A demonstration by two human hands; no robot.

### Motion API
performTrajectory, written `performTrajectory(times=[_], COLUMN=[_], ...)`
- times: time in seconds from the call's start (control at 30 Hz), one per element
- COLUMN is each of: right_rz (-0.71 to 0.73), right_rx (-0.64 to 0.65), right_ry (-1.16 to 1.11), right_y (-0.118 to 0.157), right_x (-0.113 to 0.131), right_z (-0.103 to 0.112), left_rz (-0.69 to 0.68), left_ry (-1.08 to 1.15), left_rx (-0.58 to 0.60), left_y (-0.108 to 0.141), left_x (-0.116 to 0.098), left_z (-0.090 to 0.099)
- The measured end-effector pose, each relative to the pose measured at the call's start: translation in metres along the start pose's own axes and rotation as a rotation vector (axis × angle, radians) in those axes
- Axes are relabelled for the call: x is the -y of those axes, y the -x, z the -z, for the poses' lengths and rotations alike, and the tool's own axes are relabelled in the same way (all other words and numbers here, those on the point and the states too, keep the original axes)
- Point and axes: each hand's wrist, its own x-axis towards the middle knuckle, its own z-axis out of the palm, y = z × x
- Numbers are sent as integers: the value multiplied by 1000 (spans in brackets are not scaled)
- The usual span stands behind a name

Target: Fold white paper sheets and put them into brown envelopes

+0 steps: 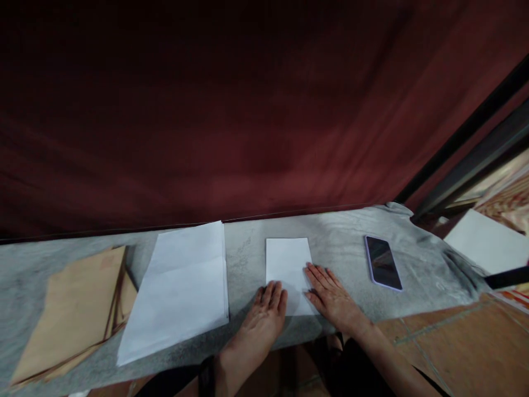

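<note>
A small white sheet of paper, which looks folded, lies on the grey cloth in front of me. My left hand rests on its lower left edge with the fingers stretched out. On the right edge lies my right hand, flat, its fingers extended over the paper and the thumb apart. Neither hand grips anything. Left of my left hand is a stack of large white paper sheets, with a crease across the top one.
Brown envelopes are piled at the far left. A phone in a purple case lies to the right on the grey cloth. A dark red curtain hangs behind the narrow table. Tiled floor shows below right.
</note>
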Motion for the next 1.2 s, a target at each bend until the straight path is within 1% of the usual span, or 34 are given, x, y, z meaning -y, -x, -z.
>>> performTrajectory(times=[0.1, 0.17, 0.27, 0.33, 0.5, 0.63, 0.8, 0.9, 0.97, 1.07, 1.13, 1.2], right_rz=[-14, 2, 55, 67, 52, 67, 45, 52, 52, 56, 48, 22], right_rx=[46, 123, 270, 322, 319, 381, 360, 349, 335, 325, 317, 296], right_ry=[-33, -75, -156, -195, -218, -221, -187, -183, -194, -242, -286, -323], right_y=[1, 3, 7, 8, 7, 7, 9, 9, 8, 6, 3, 1], right_x=[0, -2, -7, -11, -16, -15, -11, -10, -10, -9, -9, -9], right_z=[5, 13, 25, 31, 36, 39, 37, 37, 40, 45, 48, 50], left_rz=[13, 3, -1, 12, -37, -44, -16, 12, 35, 110, 142, 121], left_ry=[-40, -36, 5, 12, -21, -30, 0, 67, 126, 251, 350, 440], left_rx=[-43, -42, -20, -9, 37, 11, -14, -5, 7, 39, 56, 48], left_y=[2, 3, 3, 1, -5, -7, -5, -6, -7, -9, -9, -9], left_x=[-3, -1, 3, 3, 2, 4, 7, 7, 6, 8, 14, 24], left_z=[4, 10, 18, 21, 28, 30, 26, 32, 41, 58, 64, 63])
